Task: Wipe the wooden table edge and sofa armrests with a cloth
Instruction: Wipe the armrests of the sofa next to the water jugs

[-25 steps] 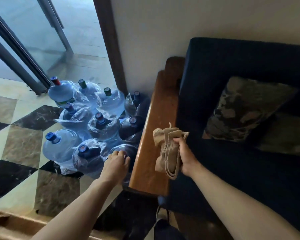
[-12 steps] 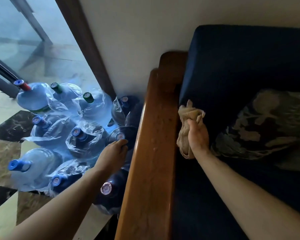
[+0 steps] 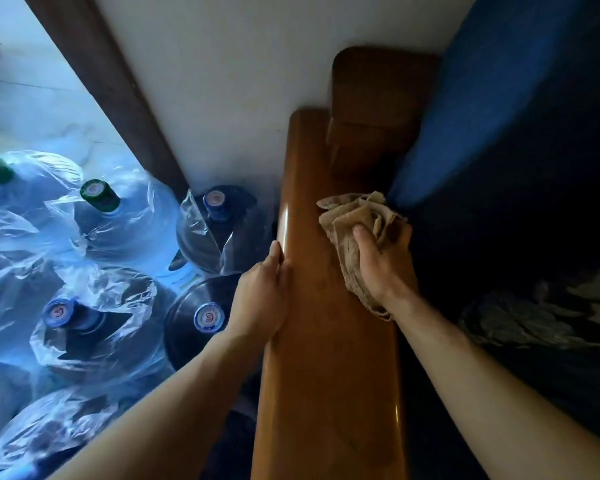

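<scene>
A long glossy wooden sofa armrest (image 3: 329, 358) runs from the bottom of the view up to the white wall. My right hand (image 3: 383, 261) grips a crumpled beige cloth (image 3: 355, 223) and presses it onto the armrest's right side, near the blue sofa back. My left hand (image 3: 262, 299) rests flat against the armrest's left edge, fingers together and pointing up, with nothing in it.
Several large blue water bottles (image 3: 125, 220) wrapped in clear plastic crowd the floor left of the armrest. A dark blue sofa (image 3: 520, 188) with a patterned cushion (image 3: 548, 323) lies to the right. A dark door frame (image 3: 108, 95) slants along the wall.
My right hand has brought the cloth from beside the sofa cushion onto the armrest top. My left hand has left the bottles and now lies against the armrest's left edge. The view has moved closer.
</scene>
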Demonstrator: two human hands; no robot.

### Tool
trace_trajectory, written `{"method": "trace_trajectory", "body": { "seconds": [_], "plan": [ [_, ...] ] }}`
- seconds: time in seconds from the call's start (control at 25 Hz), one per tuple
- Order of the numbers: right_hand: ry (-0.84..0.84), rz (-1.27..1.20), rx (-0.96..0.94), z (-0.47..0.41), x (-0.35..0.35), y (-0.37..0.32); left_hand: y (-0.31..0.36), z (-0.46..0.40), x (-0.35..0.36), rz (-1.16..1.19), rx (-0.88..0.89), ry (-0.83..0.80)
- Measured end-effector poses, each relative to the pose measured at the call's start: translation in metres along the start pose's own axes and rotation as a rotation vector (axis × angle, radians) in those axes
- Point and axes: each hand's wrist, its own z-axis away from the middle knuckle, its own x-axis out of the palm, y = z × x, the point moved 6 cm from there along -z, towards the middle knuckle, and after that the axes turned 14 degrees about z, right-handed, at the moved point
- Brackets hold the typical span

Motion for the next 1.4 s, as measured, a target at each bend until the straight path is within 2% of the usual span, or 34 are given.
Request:
{"method": "trace_trajectory", "body": {
  "seconds": [0.2, 0.24, 0.32, 0.4, 0.56, 0.6, 0.64, 0.76, 0.84, 0.88, 0.96, 1.04, 1.12, 1.16, 1.2, 1.28, 1.32, 1.4],
  "plan": [
    [0.062, -0.025, 0.146, -0.001, -0.004, -0.004, -0.003, 0.001, -0.002, 0.093, -0.034, 0.032],
    [0.06, 0.031, 0.188, 0.002, -0.002, -0.004, -0.002, 0.002, -0.002, 0.106, -0.048, 0.018],
    [0.061, 0.311, 0.241, 0.002, 0.008, -0.015, -0.006, 0.006, -0.003, 0.198, -0.092, -0.033],
    [0.057, 0.553, 0.166, -0.006, 0.027, -0.046, -0.015, 0.012, -0.014, 0.272, -0.128, -0.04],
    [0.119, 0.595, 0.138, -0.002, 0.043, -0.069, -0.055, 0.015, -0.052, 0.272, -0.153, 0.088],
    [0.12, 0.627, 0.04, 0.01, 0.047, -0.068, -0.062, 0.015, -0.058, 0.305, -0.161, 0.115],
    [0.109, 0.676, -0.138, 0.027, 0.053, -0.07, -0.066, 0.014, -0.062, 0.355, -0.166, 0.131],
    [-0.073, 0.773, -0.711, 0.084, 0.058, -0.05, -0.061, 0.018, -0.055, 0.396, -0.143, 0.076],
    [-0.121, 0.762, -0.873, 0.105, 0.04, -0.021, -0.059, 0.025, -0.05, 0.401, -0.139, 0.043],
    [-0.125, 0.733, -0.873, 0.108, 0.029, -0.008, -0.059, 0.028, -0.047, 0.406, -0.139, 0.016],
    [-0.07, 0.699, -0.729, 0.098, 0.011, 0.007, -0.056, 0.032, -0.042, 0.361, -0.114, -0.012],
    [0.052, 0.627, -0.38, 0.07, 0.0, 0.0, -0.056, 0.035, -0.044, 0.327, -0.109, -0.008],
    [0.108, 0.45, 0.117, 0.039, 0.004, -0.016, -0.056, 0.035, -0.049, 0.323, -0.112, 0.004],
    [0.127, 0.439, 0.245, 0.027, 0.011, -0.031, -0.058, 0.032, -0.052, 0.332, -0.11, 0.008],
    [0.126, 0.486, 0.282, 0.02, 0.021, -0.048, -0.06, 0.03, -0.054, 0.346, -0.108, 0.008],
    [0.083, 0.585, 0.197, 0.017, 0.043, -0.076, -0.063, 0.023, -0.06, 0.374, -0.104, 0.038],
    [0.053, 0.646, 0.103, 0.024, 0.053, -0.081, -0.063, 0.021, -0.063, 0.383, -0.108, 0.059],
    [-0.032, 0.764, -0.225, 0.061, 0.071, -0.084, -0.065, 0.021, -0.067, 0.429, -0.135, 0.11]
  ]
}}
